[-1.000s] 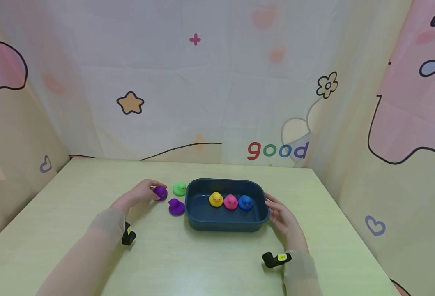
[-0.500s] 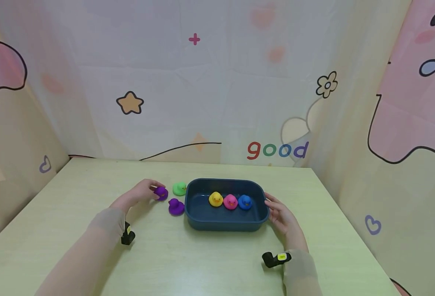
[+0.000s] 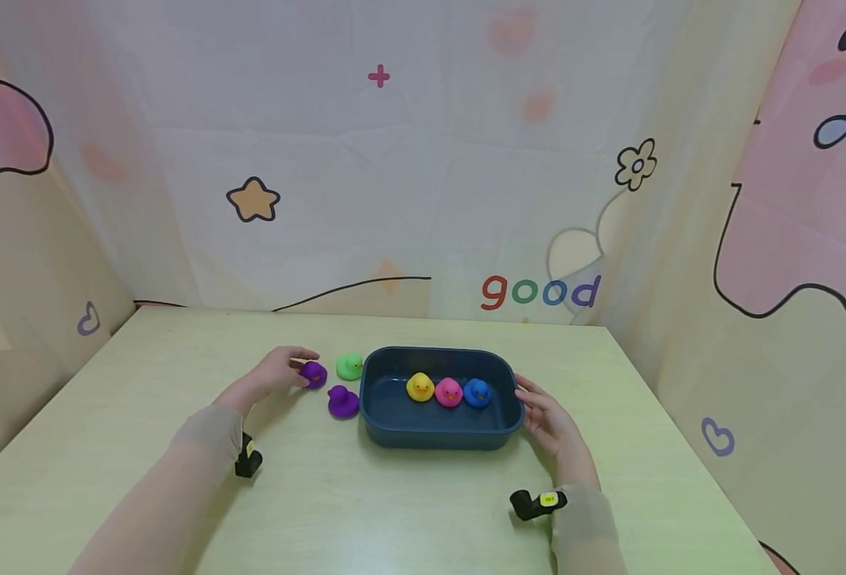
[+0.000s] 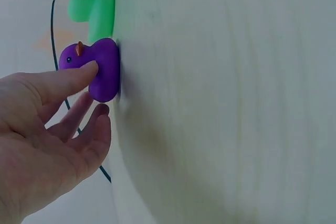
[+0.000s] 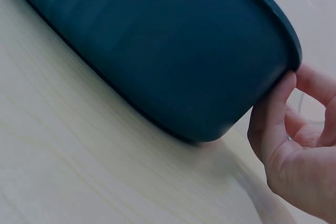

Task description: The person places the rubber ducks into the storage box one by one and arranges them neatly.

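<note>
In the head view my left hand (image 3: 277, 370) is at a purple rubber duck (image 3: 314, 374) that sits on the table. In the left wrist view the thumb (image 4: 79, 77) lies against this duck's side, while the other fingers are spread apart from the thumb. A second purple duck (image 3: 343, 402) and a green duck (image 3: 349, 366) sit close by, left of a dark blue tray (image 3: 437, 438). Inside the tray a yellow duck (image 3: 420, 387), a pink duck (image 3: 449, 392) and a blue duck (image 3: 477, 393) stand in a row. My right hand (image 5: 299, 140) touches the tray's right end with its fingertips.
The pale wood-patterned table (image 3: 365, 511) carries all of this. Printed cloth walls (image 3: 423, 200) stand behind it and on both sides. A small black camera is strapped on each wrist.
The fingers of my left hand have lifted and drawn back slightly from the purple duck, which has barely moved. My right hand and the tray keep their places.
</note>
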Motion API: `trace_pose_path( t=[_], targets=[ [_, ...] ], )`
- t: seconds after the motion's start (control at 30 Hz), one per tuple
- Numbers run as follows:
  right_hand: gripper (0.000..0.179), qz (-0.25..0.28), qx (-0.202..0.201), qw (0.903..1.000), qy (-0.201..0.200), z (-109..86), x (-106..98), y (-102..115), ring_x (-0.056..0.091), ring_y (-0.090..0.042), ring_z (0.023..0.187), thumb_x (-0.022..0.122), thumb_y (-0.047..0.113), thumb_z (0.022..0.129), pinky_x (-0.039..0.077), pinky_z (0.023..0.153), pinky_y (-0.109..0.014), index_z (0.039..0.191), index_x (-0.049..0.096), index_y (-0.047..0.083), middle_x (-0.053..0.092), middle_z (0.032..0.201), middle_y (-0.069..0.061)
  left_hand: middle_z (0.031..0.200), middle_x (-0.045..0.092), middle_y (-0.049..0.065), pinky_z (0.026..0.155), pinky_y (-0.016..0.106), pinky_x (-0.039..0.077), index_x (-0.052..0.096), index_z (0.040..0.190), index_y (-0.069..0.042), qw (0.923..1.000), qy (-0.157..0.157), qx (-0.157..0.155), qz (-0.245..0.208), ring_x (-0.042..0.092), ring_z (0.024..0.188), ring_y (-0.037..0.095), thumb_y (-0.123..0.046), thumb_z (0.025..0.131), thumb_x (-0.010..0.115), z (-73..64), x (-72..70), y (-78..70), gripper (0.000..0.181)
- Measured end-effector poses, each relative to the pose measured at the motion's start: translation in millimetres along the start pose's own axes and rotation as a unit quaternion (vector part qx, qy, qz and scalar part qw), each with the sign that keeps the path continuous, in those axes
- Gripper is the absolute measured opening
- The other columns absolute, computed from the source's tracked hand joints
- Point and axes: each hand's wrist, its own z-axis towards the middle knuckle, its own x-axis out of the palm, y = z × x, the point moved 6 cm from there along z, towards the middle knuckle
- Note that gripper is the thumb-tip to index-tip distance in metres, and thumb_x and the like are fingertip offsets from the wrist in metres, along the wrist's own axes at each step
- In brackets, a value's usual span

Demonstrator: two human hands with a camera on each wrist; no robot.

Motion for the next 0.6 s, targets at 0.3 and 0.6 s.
trace_pose_path(
  t=[0.3,0.6],
  targets=[
    [0.034,0.01,0.0,0.9999,0.004,0.1,2.2,2.6,0.063,-0.005,0.072,0.037,0.0,0.102,0.052,0.065,-0.016,0.102,0.064,0.019,0.068,0.088,0.004,0.142,0.044,0.033,0.111,0.055,0.035,0.043,0.138,0.011,0.9993,-0.019,-0.008,-0.032,0.045,0.13,0.049,0.001,0.076,0.077,-3.6,2.6,1.8,0.071],
    [0.028,0.015,0.006,0.9998,-0.006,-1.1,1.0,0.2,0.064,-0.006,0.073,0.039,0.001,0.102,0.052,0.066,-0.016,0.106,0.06,0.018,0.069,0.089,0.003,0.134,0.05,0.035,0.112,0.056,0.033,0.045,0.135,0.01,0.999,-0.03,-0.03,-0.014,0.048,0.126,0.048,-0.001,0.078,0.078,-1.4,8.7,5.5,0.067]
  ],
)
